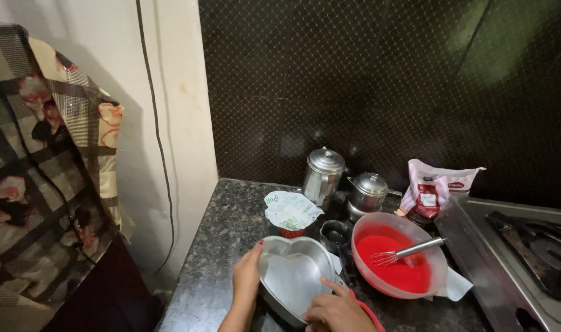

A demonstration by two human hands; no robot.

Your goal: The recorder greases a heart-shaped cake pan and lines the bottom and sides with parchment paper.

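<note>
A heart-shaped metal baking tin [298, 260] sits on the dark speckled counter near the front edge. My left hand [246, 278] grips the tin's left rim. My right hand [336, 310] rests at the tin's lower right rim with the forefinger pointing inside; a red band shows at its wrist. Just right of the tin stands a clear pink bowl [398, 256] of red batter with a metal whisk [406, 252] lying in it.
Behind the tin are a small cup with a peeled-back foil lid [291, 212], a small dark cup [336, 235], two lidded steel pots [323, 173] [368, 193] and a pink-white packet [434, 189]. A steel gas stove [514, 252] fills the right. A floral checked cloth [40, 166] hangs left.
</note>
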